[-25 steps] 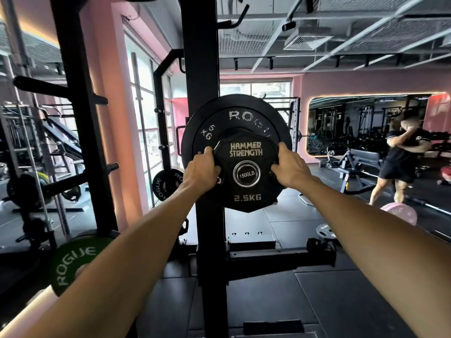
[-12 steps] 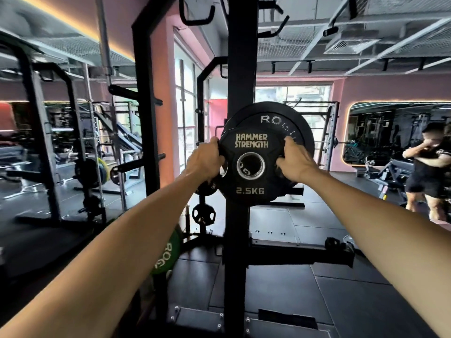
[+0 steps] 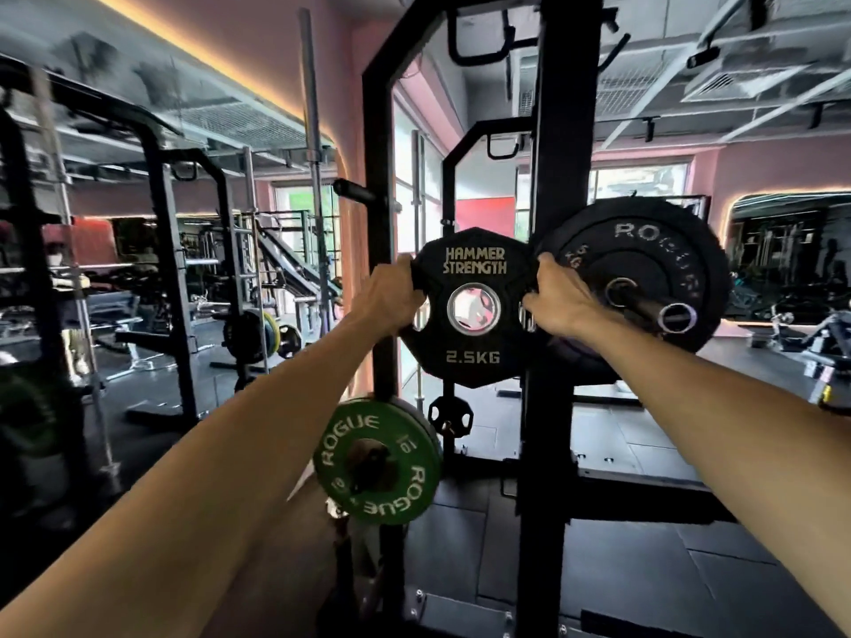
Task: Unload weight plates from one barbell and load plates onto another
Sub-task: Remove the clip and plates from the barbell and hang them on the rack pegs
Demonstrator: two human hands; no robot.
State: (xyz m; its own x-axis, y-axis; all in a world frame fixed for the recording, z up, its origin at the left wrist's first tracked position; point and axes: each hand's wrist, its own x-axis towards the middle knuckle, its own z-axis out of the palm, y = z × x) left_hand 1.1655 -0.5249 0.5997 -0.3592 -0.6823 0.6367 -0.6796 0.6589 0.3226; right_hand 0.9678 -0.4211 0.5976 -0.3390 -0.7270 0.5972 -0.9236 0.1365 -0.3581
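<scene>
A black 2.5 kg Hammer Strength plate (image 3: 474,361) hangs in the air in front of me, off any bar, its centre hole see-through. My left hand (image 3: 389,294) grips its left edge and my right hand (image 3: 555,301) grips its right edge. Just right of it, a black Rogue 5 kg plate (image 3: 667,250) sits on the barbell sleeve (image 3: 665,313), whose steel end points toward me. Lower down, a green Rogue 10 plate (image 3: 405,495) hangs on a storage peg.
A black rack upright (image 3: 552,453) stands right behind the held plate, another upright (image 3: 380,145) to its left. A small black plate (image 3: 450,414) hangs low between them. More racks and loaded bars fill the left side. Dark rubber floor (image 3: 644,582) lies below right.
The 2.5 kg plate has come off the barbell sleeve and moved left with both hands. The 5 kg plate stays on the bar, its sleeve end now bare.
</scene>
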